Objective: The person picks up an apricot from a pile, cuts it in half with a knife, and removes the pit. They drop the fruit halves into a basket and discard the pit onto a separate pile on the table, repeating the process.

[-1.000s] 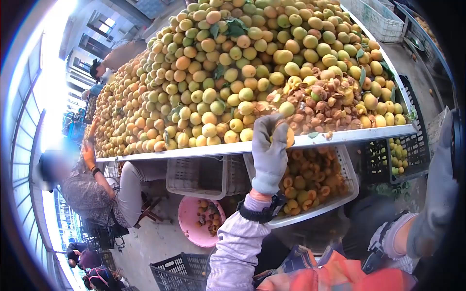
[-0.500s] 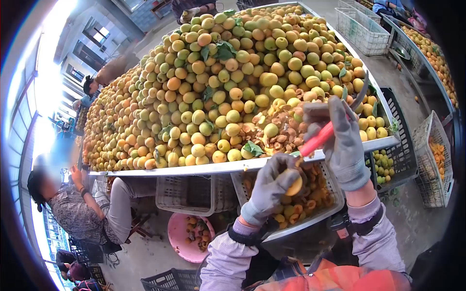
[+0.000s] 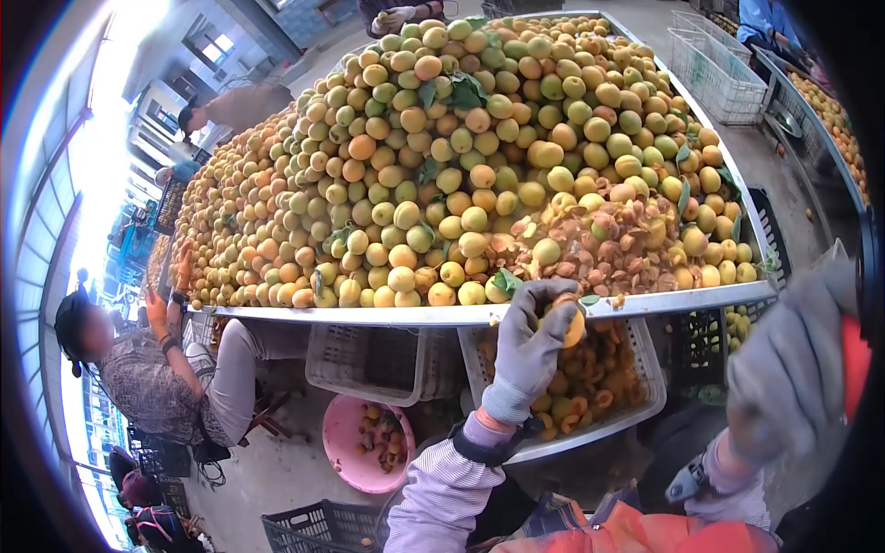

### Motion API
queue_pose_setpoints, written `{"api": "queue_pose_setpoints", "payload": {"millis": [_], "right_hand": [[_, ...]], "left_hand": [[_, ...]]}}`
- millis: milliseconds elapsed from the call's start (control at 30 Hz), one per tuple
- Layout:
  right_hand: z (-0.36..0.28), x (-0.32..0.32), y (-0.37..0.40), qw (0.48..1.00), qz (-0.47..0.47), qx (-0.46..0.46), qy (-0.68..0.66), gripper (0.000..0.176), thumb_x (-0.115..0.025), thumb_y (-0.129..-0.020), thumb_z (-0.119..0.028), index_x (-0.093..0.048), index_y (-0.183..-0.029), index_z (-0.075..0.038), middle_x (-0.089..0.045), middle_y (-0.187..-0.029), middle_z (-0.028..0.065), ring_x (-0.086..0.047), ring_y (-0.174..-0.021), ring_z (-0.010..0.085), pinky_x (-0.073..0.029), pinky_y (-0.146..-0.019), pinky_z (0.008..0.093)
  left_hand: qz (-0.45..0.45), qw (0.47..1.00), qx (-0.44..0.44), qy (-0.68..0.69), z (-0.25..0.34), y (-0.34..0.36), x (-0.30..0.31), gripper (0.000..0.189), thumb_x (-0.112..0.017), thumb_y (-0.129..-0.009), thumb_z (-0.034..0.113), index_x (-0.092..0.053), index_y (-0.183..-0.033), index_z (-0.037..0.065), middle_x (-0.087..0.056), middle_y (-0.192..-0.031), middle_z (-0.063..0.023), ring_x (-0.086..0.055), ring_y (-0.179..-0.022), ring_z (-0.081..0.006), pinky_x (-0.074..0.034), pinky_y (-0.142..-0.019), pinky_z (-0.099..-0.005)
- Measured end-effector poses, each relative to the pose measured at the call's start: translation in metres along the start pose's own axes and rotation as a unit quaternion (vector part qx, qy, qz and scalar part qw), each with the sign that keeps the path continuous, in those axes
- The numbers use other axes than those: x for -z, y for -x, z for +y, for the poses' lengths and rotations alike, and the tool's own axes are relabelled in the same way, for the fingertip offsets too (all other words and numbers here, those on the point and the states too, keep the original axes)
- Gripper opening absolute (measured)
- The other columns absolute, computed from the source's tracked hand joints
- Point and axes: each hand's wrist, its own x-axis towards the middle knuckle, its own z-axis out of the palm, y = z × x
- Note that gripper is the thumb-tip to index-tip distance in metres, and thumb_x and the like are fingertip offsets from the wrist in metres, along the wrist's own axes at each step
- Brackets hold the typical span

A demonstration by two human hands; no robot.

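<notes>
My left hand (image 3: 535, 346), in a grey glove, pinches a yellow apricot (image 3: 573, 330) at the tray's front edge, above a white crate (image 3: 656, 392) of cut apricots. Raised at the far right, my right hand (image 3: 793, 355), also gloved, is blurred and wrapped round a red-handled tool (image 3: 855, 364). Only part of its red handle shows; the rest is out of view. In front of me, a large metal-rimmed tray (image 3: 424, 315) bears a heap of whole apricots (image 3: 387, 184). Brown pits and scraps (image 3: 599, 249) lie near its front right.
Left of the crate stand an empty grey crate (image 3: 364, 392) and a pink basin (image 3: 346, 461) with scraps. A black crate (image 3: 313, 530) is on the floor. A seated person (image 3: 157, 378) works at the left; others stand around the tray. White crates (image 3: 714, 78) stand back right.
My right hand has swung right and away from the apricot, carrying the red-handled tool to the view's edge. My left hand still holds the apricot. The view has shifted slightly.
</notes>
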Motion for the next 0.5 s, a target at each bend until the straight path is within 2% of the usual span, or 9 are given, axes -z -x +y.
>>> {"api": "queue_pose_setpoints", "payload": {"millis": [33, 100, 133, 167, 233, 267, 300, 400, 500], "right_hand": [[0.001, -0.009, 0.007, 0.998, 0.002, 0.046, -0.031, 0.024, -0.037, -0.095, -0.022, -0.051, -0.091, -0.002, -0.041, -0.055, 0.0043, -0.038, -0.037, 0.0093, -0.036, -0.033, 0.0252], [0.004, -0.019, 0.019, 0.986, 0.007, 0.138, -0.094, 0.019, -0.038, -0.092, -0.015, -0.047, -0.084, -0.001, -0.043, -0.051, 0.0065, -0.040, -0.032, 0.0124, -0.038, -0.029, 0.0267], [0.004, -0.021, 0.023, 0.975, 0.011, 0.183, -0.122, 0.017, -0.039, -0.090, -0.012, -0.046, -0.080, -0.001, -0.044, -0.049, 0.0076, -0.041, -0.030, 0.0140, -0.040, -0.026, 0.0275], [0.001, -0.022, 0.025, 0.976, 0.008, 0.184, -0.114, 0.017, -0.039, -0.090, -0.012, -0.046, -0.080, -0.001, -0.044, -0.049, 0.0076, -0.041, -0.030, 0.0140, -0.040, -0.026, 0.0275], [-0.006, -0.027, 0.023, 0.982, -0.024, 0.174, 0.075, 0.016, -0.039, -0.090, -0.014, -0.046, -0.080, -0.003, -0.045, -0.051, 0.0068, -0.042, -0.032, 0.0154, -0.041, -0.029, 0.0280], [-0.007, -0.028, 0.017, 0.987, -0.117, 0.098, 0.050, 0.016, -0.039, -0.091, -0.014, -0.045, -0.080, -0.004, -0.046, -0.052, 0.0071, -0.044, -0.035, 0.0169, -0.043, -0.030, 0.0278], [-0.009, -0.029, 0.013, 0.987, -0.119, 0.096, 0.054, 0.016, -0.039, -0.091, -0.014, -0.045, -0.080, -0.004, -0.046, -0.052, 0.0071, -0.044, -0.035, 0.0169, -0.043, -0.030, 0.0278], [-0.016, -0.028, 0.009, 0.990, -0.140, -0.021, 0.013, 0.012, -0.046, -0.086, -0.006, -0.056, -0.084, 0.000, -0.055, -0.056, 0.0121, -0.053, -0.040, 0.0199, -0.049, -0.037, 0.0271], [-0.024, -0.027, 0.011, 0.980, -0.151, -0.127, -0.025, 0.015, -0.054, -0.081, 0.002, -0.067, -0.087, 0.004, -0.063, -0.060, 0.0171, -0.061, -0.046, 0.0230, -0.054, -0.044, 0.0264]], "left_hand": [[0.000, 1.000, -0.004, 0.002, 0.001, 0.002, -0.002, 0.029, -0.059, -0.089, 0.012, -0.048, -0.111, -0.003, -0.058, -0.093, -0.0098, -0.059, -0.081, -0.0148, -0.050, -0.073, -0.0270], [-0.025, 1.000, 0.005, -0.016, 0.003, 0.005, -0.006, 0.025, -0.058, -0.089, 0.008, -0.050, -0.111, -0.001, -0.054, -0.103, -0.0043, -0.050, -0.094, -0.0088, -0.041, -0.086, -0.0222], [-0.032, 0.999, 0.006, -0.031, 0.002, 0.005, -0.006, 0.026, -0.059, -0.089, 0.009, -0.050, -0.112, -0.001, -0.055, -0.104, -0.0043, -0.050, -0.094, -0.0084, -0.041, -0.085, -0.0218], [-0.037, 0.999, 0.002, -0.024, 0.001, 0.006, -0.007, 0.026, -0.059, -0.089, 0.009, -0.050, -0.112, -0.001, -0.055, -0.104, -0.0043, -0.050, -0.094, -0.0084, -0.041, -0.085, -0.0218], [-0.042, 0.999, -0.010, -0.017, 0.000, 0.007, -0.009, 0.026, -0.059, -0.089, 0.010, -0.050, -0.112, -0.001, -0.055, -0.104, -0.0043, -0.050, -0.094, -0.0080, -0.040, -0.085, -0.0212], [-0.034, 0.999, -0.001, -0.024, 0.002, 0.007, -0.010, 0.026, -0.059, -0.089, 0.010, -0.051, -0.111, -0.001, -0.055, -0.104, -0.0043, -0.050, -0.095, -0.0080, -0.040, -0.085, -0.0211], [-0.034, 0.999, -0.003, -0.020, 0.003, 0.006, -0.010, 0.026, -0.059, -0.089, 0.010, -0.051, -0.111, -0.001, -0.055, -0.104, -0.0043, -0.050, -0.095, -0.0080, -0.040, -0.085, -0.0211], [-0.040, 0.999, 0.011, -0.027, 0.001, 0.008, -0.008, 0.026, -0.059, -0.089, 0.009, -0.051, -0.111, -0.001, -0.056, -0.104, -0.0047, -0.050, -0.097, -0.0088, -0.040, -0.086, -0.0217], [-0.049, 0.998, 0.002, -0.045, 0.001, 0.010, -0.009, 0.026, -0.059, -0.089, 0.008, -0.051, -0.112, -0.001, -0.056, -0.105, -0.0047, -0.050, -0.097, -0.0091, -0.040, -0.086, -0.0219]]}}
